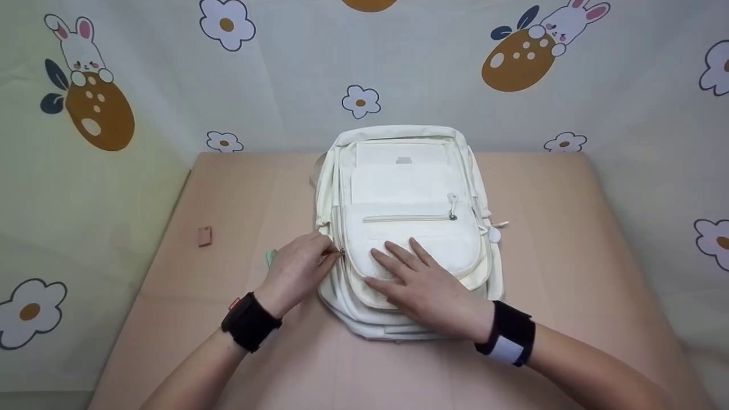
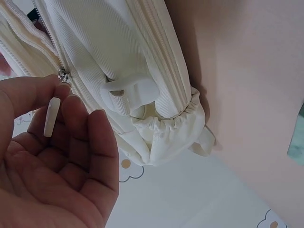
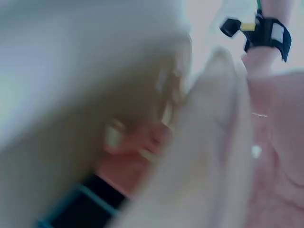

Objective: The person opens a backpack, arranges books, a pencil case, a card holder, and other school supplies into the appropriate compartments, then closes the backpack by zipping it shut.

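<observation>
A cream-white backpack lies on its back, its front pockets facing up. At its left side my left hand pinches a zipper slider between thumb and fingertips. A pale pull tab hangs against the fingers in the left wrist view. Above the slider the zipper's teeth are parted, and something dark and reddish shows in the gap. My right hand rests with spread fingers on the lower front pocket. The right wrist view is badly blurred; pinkish and dark shapes with teal lines show beside pale fabric.
On the tabletop, a small pink block-like item lies left of the backpack. A mint-green item is partly hidden behind my left hand. A patterned curtain borders the table's back and sides.
</observation>
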`<state>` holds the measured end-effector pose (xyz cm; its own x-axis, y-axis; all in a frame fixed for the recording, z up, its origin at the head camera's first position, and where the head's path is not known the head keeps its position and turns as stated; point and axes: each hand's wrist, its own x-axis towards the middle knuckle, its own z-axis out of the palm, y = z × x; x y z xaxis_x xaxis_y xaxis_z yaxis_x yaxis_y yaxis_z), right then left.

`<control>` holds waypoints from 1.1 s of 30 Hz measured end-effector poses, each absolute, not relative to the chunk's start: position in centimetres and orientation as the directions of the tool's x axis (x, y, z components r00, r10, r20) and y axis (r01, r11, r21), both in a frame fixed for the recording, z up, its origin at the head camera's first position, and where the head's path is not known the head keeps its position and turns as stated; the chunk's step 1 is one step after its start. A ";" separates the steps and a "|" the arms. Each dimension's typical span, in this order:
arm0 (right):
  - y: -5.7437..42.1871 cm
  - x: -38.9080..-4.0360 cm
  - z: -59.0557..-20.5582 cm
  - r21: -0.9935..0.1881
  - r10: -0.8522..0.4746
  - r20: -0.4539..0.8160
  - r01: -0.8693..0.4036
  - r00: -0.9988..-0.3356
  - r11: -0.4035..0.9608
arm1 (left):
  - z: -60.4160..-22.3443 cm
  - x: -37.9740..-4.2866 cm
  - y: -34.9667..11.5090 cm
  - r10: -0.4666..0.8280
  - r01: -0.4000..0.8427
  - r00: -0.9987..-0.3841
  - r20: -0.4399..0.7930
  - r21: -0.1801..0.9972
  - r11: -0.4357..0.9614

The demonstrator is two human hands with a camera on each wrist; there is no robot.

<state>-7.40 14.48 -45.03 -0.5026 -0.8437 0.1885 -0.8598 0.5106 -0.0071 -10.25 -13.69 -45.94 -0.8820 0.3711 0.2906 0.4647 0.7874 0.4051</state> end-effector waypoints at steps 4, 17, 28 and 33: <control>15.3 -6.7 -46.2 0.046 -0.876 0.212 -0.891 -0.433 0.451 | -46.1 -10.0 -13.7 0.370 0.469 -0.878 0.303 0.388 0.794; 14.6 -6.1 -47.3 0.227 -0.877 0.130 -0.848 -0.462 0.480 | -46.0 -9.5 -13.8 0.411 0.524 -0.841 0.352 0.344 0.779; 14.6 -6.1 -47.2 0.204 -0.869 0.137 -0.845 -0.475 0.494 | -45.9 -8.0 -13.2 0.440 0.536 -0.839 0.322 0.341 0.773; 14.6 -6.1 -47.3 0.193 -0.867 0.126 -0.846 -0.482 0.498 | -46.1 -7.1 -13.0 0.455 0.548 -0.831 0.319 0.335 0.767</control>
<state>-6.06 14.61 -47.32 -0.4819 -0.8670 0.1264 -0.8455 0.4980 0.1925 -7.10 -13.03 -46.12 -0.8315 0.4546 0.3193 0.5477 0.7669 0.3345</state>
